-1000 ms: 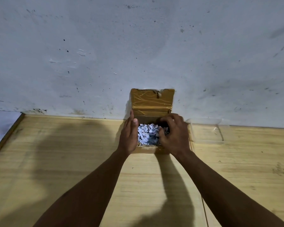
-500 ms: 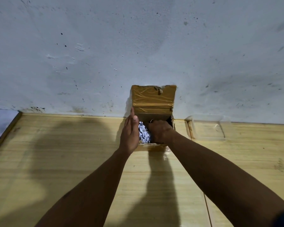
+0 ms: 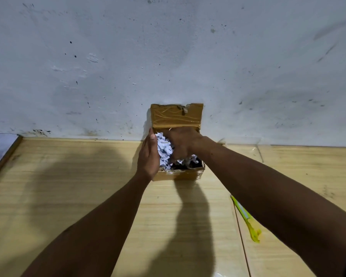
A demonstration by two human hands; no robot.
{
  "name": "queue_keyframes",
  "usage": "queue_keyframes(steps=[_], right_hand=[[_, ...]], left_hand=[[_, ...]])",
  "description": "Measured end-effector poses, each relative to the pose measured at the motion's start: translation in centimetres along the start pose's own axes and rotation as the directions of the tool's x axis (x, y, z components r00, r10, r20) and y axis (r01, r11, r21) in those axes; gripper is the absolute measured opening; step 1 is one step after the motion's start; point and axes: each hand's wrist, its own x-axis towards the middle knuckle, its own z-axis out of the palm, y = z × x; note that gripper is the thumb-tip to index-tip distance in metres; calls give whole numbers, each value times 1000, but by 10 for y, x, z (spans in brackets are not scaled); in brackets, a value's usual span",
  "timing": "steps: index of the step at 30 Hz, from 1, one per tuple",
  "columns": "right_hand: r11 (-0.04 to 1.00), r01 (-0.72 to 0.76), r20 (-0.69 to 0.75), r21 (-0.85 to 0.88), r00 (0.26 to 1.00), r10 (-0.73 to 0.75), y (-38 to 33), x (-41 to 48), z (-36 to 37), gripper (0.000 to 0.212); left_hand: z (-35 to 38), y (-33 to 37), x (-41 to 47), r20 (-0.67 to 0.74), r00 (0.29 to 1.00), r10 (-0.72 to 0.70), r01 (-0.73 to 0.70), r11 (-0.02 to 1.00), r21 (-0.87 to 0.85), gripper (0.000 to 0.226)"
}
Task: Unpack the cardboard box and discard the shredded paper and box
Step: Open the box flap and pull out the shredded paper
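A small taped cardboard box (image 3: 179, 174) stands on the wooden table against the white wall, its lid (image 3: 176, 115) flipped up and leaning back. White shredded paper (image 3: 164, 149) fills the left part of the box. My left hand (image 3: 148, 156) lies flat against the box's left side, fingers together, steadying it. My right hand (image 3: 183, 143) reaches down into the box, fingers buried in the shreds and closed around a bunch of them. At the box's near right corner something dark and shiny (image 3: 190, 163) shows under the paper; I cannot tell what it is.
A clear plastic container (image 3: 246, 148) sits right of the box, against the wall. A yellow-green pen-like object (image 3: 246, 217) lies on the table under my right forearm. The table's left edge (image 3: 2, 158) runs diagonally at far left.
My right hand has pushed deeper into the box and gathered shreds toward the back, baring a dark item at the near right corner. The left hand stays on the box's side.
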Motion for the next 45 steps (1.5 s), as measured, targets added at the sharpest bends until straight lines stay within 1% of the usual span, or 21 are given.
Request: queue_keyframes(steps=[2,3,6,8,10,11,14,16,18,20,22,23,25,27,32,36,38,40,42,44,45], right_hand=[[999,-3,-29,-36,1000,2,-3,-7,-10,96],[999,-10,-40,-49,999,8,-4,-11,-14,96],[997,-14,-109,-69,994,6,-12,-31,-18,89],[999,-7,-180,-34,984,1,-18,-51,-13,83],[1000,-1,-234,-16,972,-3,-25,-75,-3,85],[1000,-2,-239,4,971,3,-29,-87,4,87],[998,-11,-165,65,986,22,-38,-120,37,94],[997,-37,-81,72,996,42,-41,-136,67,99],[994,-76,28,75,997,75,-43,-147,95,103],[992,-100,109,80,990,91,-44,-155,118,104],[989,-106,104,104,990,96,-46,-161,134,103],[988,-104,88,117,992,95,-48,-164,141,102],[986,-91,39,137,995,86,-50,-167,153,101],[987,-77,-14,144,997,80,-52,-170,165,104],[988,-53,-90,143,994,67,-57,-178,185,109],[986,-45,-144,160,987,69,-58,-180,189,105],[986,-48,-122,161,990,69,-57,-179,188,105],[988,-48,-67,145,996,58,-55,-178,180,112],[984,-59,-3,168,998,60,-49,-180,166,120],[970,-83,43,229,996,76,-40,-186,149,128],[962,-90,43,259,996,82,-35,-191,141,130]], left_hand=[[-7,5,-2,-4,1000,-30,30,999,-29,84],[-9,7,-2,-4,999,-40,40,998,-50,85],[-19,17,-15,0,996,-89,88,991,-97,73],[-24,23,-32,-4,997,-73,73,994,-82,62],[-30,25,-54,-4,999,-51,51,998,-38,56],[-34,21,-64,-4,999,-34,34,999,17,54],[-43,-9,-95,35,996,88,-93,973,213,50],[-48,-42,-112,106,980,166,-194,904,380,50],[-49,-71,-128,176,970,168,-241,762,601,61],[-47,-89,-143,241,960,143,-277,612,741,67],[-44,-107,-154,304,943,134,-328,514,792,65],[-43,-115,-158,323,938,122,-341,484,806,66],[-40,-126,-164,341,935,98,-348,435,830,68],[-38,-130,-167,335,936,109,-350,404,845,69],[-39,-130,-167,332,935,123,-353,414,839,69],[-39,-129,-167,325,936,133,-349,439,828,69],[-39,-127,-167,332,934,131,-355,444,823,69],[-40,-125,-167,343,932,114,-357,442,823,70],[-41,-122,-166,340,936,94,-342,480,808,69],[-41,-114,-162,302,949,86,-296,569,767,63],[-41,-107,-162,270,957,107,-276,621,734,58]])
